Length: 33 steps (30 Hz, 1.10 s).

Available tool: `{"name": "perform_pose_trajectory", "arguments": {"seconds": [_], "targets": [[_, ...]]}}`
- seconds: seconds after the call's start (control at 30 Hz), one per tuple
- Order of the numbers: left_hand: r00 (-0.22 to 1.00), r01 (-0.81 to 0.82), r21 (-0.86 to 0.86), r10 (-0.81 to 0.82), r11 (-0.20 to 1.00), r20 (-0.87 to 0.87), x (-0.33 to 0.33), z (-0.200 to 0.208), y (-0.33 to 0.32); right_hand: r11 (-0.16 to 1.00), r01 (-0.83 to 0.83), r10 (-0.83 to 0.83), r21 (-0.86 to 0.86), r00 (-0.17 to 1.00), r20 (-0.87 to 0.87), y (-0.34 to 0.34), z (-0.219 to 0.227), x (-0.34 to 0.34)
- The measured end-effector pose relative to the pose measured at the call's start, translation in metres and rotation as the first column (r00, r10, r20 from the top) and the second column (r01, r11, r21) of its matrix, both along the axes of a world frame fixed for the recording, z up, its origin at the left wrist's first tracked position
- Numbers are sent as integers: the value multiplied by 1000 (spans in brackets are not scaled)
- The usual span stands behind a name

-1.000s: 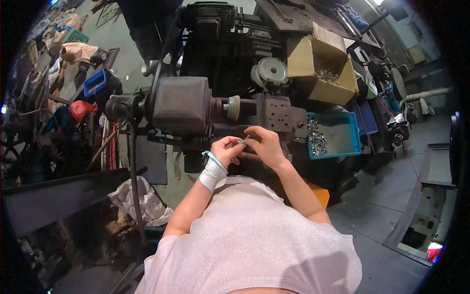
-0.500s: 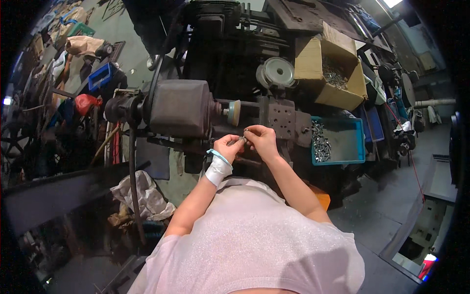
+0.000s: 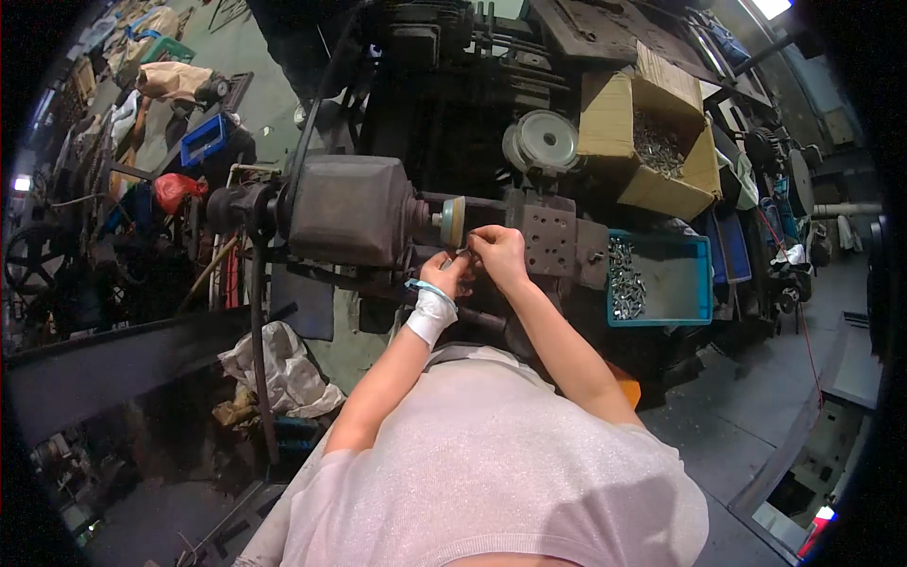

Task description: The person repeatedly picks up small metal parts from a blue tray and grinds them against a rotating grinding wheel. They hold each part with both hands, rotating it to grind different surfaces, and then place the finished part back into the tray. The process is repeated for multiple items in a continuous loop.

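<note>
My left hand (image 3: 444, 274), with a white cuff and a pale blue band at the wrist, is closed in a pinch just below a small round wheel (image 3: 453, 223). Close to its right, my right hand (image 3: 501, 253) pinches at the same spot, fingertips nearly meeting. A tiny metal piece seems to sit between the fingers, too small to make out. The wheel, pale with a bluish face, juts from the dark machine housing (image 3: 346, 210). It lies right by my fingertips; whether they touch cannot be told.
A teal tray (image 3: 675, 274) on the right holds many small shiny metal parts (image 3: 625, 288). Behind it, a cardboard box (image 3: 605, 118) contains more metal pieces. A drilled metal block (image 3: 548, 236) and a grey pulley (image 3: 548, 140) stand right of the wheel. A white sack (image 3: 283, 369) lies lower left.
Both hands have moved up closer to the wheel, still together in a pinch. The whole view has shifted slightly.
</note>
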<state>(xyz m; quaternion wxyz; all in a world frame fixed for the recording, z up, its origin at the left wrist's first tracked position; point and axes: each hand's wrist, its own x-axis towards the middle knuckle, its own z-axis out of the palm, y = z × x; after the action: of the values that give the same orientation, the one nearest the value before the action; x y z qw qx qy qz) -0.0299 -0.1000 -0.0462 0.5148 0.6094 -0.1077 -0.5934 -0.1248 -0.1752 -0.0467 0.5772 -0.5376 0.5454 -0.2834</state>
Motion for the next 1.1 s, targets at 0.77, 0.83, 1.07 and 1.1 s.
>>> {"name": "perform_pose_trajectory", "arguments": {"seconds": [0.77, 0.83, 1.07, 1.1], "targets": [[994, -76, -5, 75, 997, -74, 0, -2, 0, 1000, 13, -13, -3, 1000, -26, -3, -4, 6], [995, -62, -19, 61, 998, -76, 0, 4, 0, 1000, 24, -24, -7, 1000, -4, -1, -4, 6], [999, 41, -64, -43, 997, -30, 3, 14, 7, 995, 44, -58, 85, 984, 170, 8, 9, -1], [994, 58, -104, -67, 993, -81, 5, 16, 13, 997, 45, -58, 60, 972, 229, 12, 16, -3]]}}
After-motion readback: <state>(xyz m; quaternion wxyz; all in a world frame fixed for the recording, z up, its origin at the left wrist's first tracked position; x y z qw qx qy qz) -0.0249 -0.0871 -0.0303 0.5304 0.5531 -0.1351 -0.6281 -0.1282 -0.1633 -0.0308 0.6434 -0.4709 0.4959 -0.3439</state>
